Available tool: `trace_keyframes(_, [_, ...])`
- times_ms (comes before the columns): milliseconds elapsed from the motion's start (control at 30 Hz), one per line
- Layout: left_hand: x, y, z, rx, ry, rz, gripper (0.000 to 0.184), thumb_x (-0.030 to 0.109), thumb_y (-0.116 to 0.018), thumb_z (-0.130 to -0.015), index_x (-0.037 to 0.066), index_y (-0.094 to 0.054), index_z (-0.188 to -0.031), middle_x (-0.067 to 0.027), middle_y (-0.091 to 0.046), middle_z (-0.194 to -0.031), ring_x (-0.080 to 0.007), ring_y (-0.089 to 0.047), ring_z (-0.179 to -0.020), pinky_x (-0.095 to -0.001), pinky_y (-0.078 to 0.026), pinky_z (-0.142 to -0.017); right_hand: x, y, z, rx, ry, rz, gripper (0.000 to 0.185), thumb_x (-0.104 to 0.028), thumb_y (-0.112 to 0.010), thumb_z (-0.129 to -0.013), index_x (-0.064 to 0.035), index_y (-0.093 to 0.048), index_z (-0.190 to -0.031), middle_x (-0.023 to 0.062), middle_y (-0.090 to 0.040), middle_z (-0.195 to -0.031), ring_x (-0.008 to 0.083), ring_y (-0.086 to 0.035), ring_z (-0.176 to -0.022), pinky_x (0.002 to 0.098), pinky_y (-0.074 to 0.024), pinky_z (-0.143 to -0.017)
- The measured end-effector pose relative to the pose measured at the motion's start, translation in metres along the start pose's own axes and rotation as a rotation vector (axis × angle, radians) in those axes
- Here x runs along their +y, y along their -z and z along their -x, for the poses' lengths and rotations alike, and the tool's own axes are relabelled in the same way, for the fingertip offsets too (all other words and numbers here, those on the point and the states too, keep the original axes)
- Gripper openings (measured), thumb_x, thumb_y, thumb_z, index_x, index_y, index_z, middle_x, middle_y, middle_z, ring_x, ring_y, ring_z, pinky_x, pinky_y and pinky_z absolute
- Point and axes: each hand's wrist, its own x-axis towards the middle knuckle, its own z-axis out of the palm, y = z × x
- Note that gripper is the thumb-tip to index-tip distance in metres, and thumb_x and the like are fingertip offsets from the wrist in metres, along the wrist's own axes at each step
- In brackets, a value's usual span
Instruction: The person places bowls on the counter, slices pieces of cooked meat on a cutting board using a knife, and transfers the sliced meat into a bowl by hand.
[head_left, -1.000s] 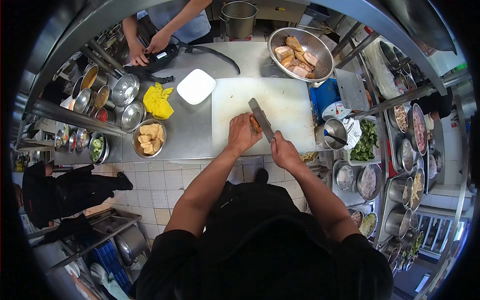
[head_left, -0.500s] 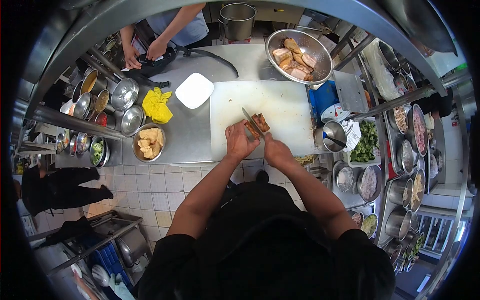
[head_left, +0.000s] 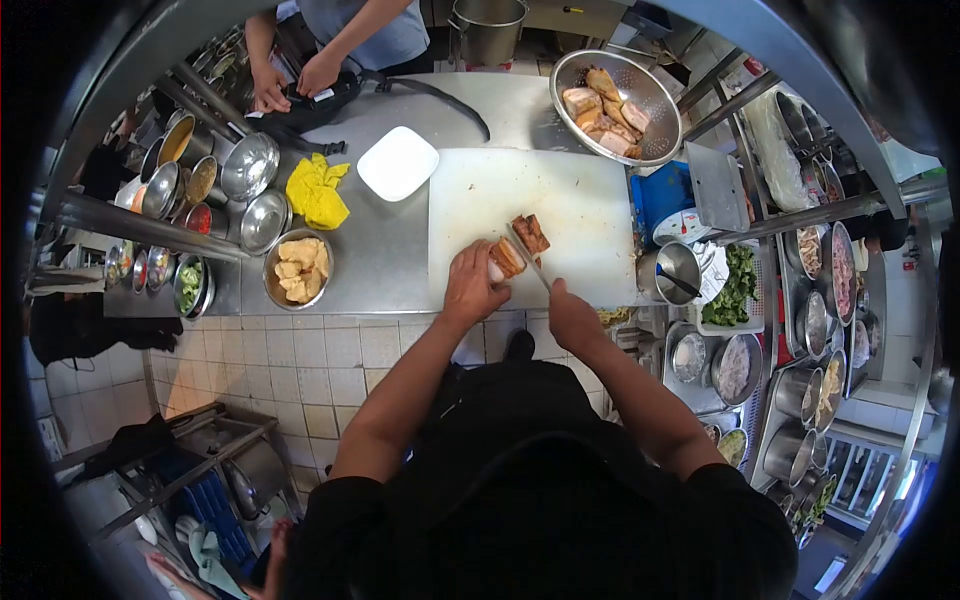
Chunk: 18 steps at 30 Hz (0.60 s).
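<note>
"Nearest first. Hands?"

"On my feed, centre of frame: right hand point(head_left: 577, 315) closed, fingers wrapped round the handle of a knife point(head_left: 525, 250), blade slanting to the upper left. Left hand point(head_left: 473, 287) just left of it, half curled, fingers and thumb gripping a browned meat piece point(head_left: 507, 259)."

"Where's the blade against the meat?"

"Between that piece and the browned chunks point(head_left: 531, 234) just beyond. Contact with either, I can't tell. All on the white cutting board point(head_left: 590, 220), mid-frame."

"Farther out?"

"Left of frame, a steel bowl point(head_left: 270, 285) of pale lumps point(head_left: 302, 265); above it, a crumpled yellow cloth point(head_left: 318, 192). I log a white plate point(head_left: 398, 163) off the board's upper-left corner. Upper right, a colander point(head_left: 655, 100) with large meat portions point(head_left: 604, 115). Upper left, another person's hands point(head_left: 320, 75) at a black strapped item point(head_left: 335, 105)."
</note>
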Motion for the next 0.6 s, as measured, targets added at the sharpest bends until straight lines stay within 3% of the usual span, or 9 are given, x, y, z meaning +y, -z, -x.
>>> trace_keyframes(133, [-0.01,0.025,0.003,-0.249,0.057,0.025,0.081,0.011,-0.077,-0.07,0.005,-0.042,-0.144,-0.0228,-0.043,-0.144,-0.04,-0.04,-0.134,-0.0443,-0.036,-0.115,-0.003,0.016,0.035,-0.033,-0.081,-0.008,0.015,-0.013,-0.041,-0.1,0.0008,-0.041,-0.107,0.029,-0.065,-0.081,0.0479,-0.065,-0.08,0.057,-0.0506,-0.07])
trace_keyframes(233, [-0.018,0.04,0.006,-0.303,0.031,-0.075,0.077,0.013,-0.078,-0.072,0.007,-0.046,-0.142,-0.0251,-0.044,-0.144,-0.0417,-0.043,-0.133,-0.0437,-0.039,-0.112,0.003,0.017,0.048,0.067,-0.021,-0.087,0.018,-0.017,-0.044,-0.102,0.0005,-0.04,-0.107,0.0286,-0.064,-0.075,0.0484,-0.065,-0.074,0.0583,-0.0495,-0.067])
trace_keyframes(367, [0.015,0.055,-0.015,-0.276,0.061,-0.126,0.09,0.02,-0.082,-0.067,0.004,-0.04,-0.145,-0.0245,-0.038,-0.15,-0.0407,-0.038,-0.138,-0.0433,-0.036,-0.113,0.007,0.03,0.041,0.226,-0.002,-0.152,0.019,-0.017,-0.046,-0.102,-0.0001,-0.039,-0.107,0.0288,-0.061,-0.069,0.051,-0.062,-0.069,0.0596,-0.0473,-0.063])
trace_keyframes(400, [0.017,0.04,-0.027,-0.142,-0.063,-0.034,0.086,0.023,-0.084,-0.065,0.003,-0.045,-0.139,-0.0239,-0.044,-0.144,-0.0404,-0.045,-0.132,-0.0426,-0.04,-0.109,0.006,0.034,0.035,0.238,-0.021,-0.183,0.019,-0.019,-0.044,-0.103,-0.0006,-0.04,-0.107,0.0307,-0.061,-0.072,0.0532,-0.061,-0.073,0.0603,-0.0468,-0.066])
trace_keyframes(500, [0.047,0.015,-0.059,-0.142,0.005,0.085,0.078,0.023,-0.084,-0.064,0.003,-0.048,-0.131,-0.022,-0.052,-0.131,-0.039,-0.051,-0.121,-0.0441,-0.042,-0.104,-0.002,0.042,0.013,0.2,-0.066,-0.247,0.022,-0.022,-0.043,-0.103,-0.0005,-0.041,-0.108,0.0327,-0.062,-0.075,0.0545,-0.061,-0.077,0.0614,-0.0462,-0.07])
trace_keyframes(533, [0.037,-0.003,-0.065,-0.069,-0.048,0.09,0.067,0.021,-0.084,-0.064,0.004,-0.051,-0.119,-0.0192,-0.055,-0.117,-0.0381,-0.055,-0.108,-0.0464,-0.045,-0.096,-0.001,0.041,0.004,0.17,-0.063,-0.272,0.024,-0.024,-0.042,-0.103,0.0001,-0.041,-0.109,0.0333,-0.063,-0.077,0.0551,-0.061,-0.081,0.0621,-0.0454,-0.074])
trace_keyframes(600, [0.036,-0.009,-0.067,-0.095,-0.004,0.083,0.064,0.019,-0.084,-0.063,0.004,-0.051,-0.115,-0.0188,-0.055,-0.114,-0.0384,-0.055,-0.106,-0.0469,-0.046,-0.093,0.004,0.037,-0.01,0.149,-0.048,-0.269,0.024,-0.023,-0.042,-0.103,0.0,-0.041,-0.108,0.0328,-0.063,-0.077,0.0546,-0.061,-0.08,0.0618,-0.0458,-0.073])
